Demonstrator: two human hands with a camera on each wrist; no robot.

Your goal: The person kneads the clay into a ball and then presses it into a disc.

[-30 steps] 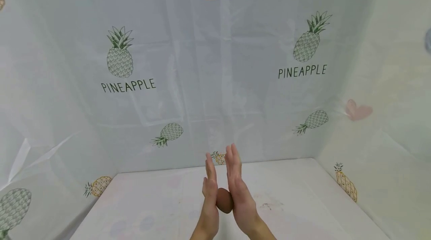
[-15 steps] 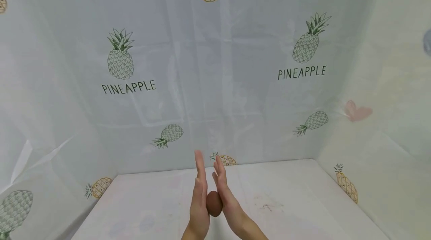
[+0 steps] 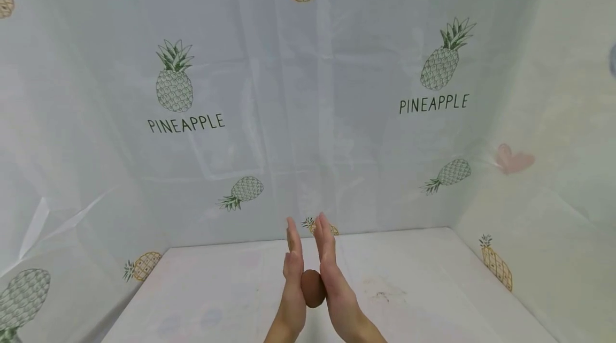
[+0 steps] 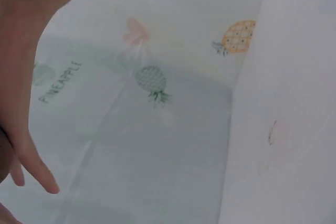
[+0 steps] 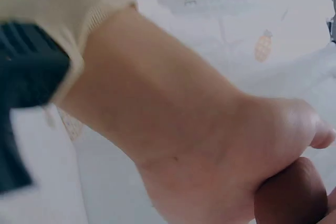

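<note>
Pressing or rolling seems the step in hand: head view, left hand (image 3: 293, 290) and right hand (image 3: 339, 290) straight-fingered, unclenched, brown lump (image 3: 313, 288) between them, touching both; left wrist, lump mostly cut off; right wrist, lump against hand; next move likely calls for even pressure

Pineapple-print sheets (image 3: 289, 134) enclose a white worktop (image 3: 226, 284).
Behind the worktop hangs a creased, pale grey back sheet (image 3: 308, 172), printed with green and yellow pineapples and the word PINEAPPLE twice; a left sheet (image 3: 72, 134) and a right sheet (image 3: 553, 91) flank it, a pink heart (image 3: 514, 160) showing above its right edge. A brownish smudge (image 3: 382, 296) marks its right half. Light is soft, diffuse.
</note>
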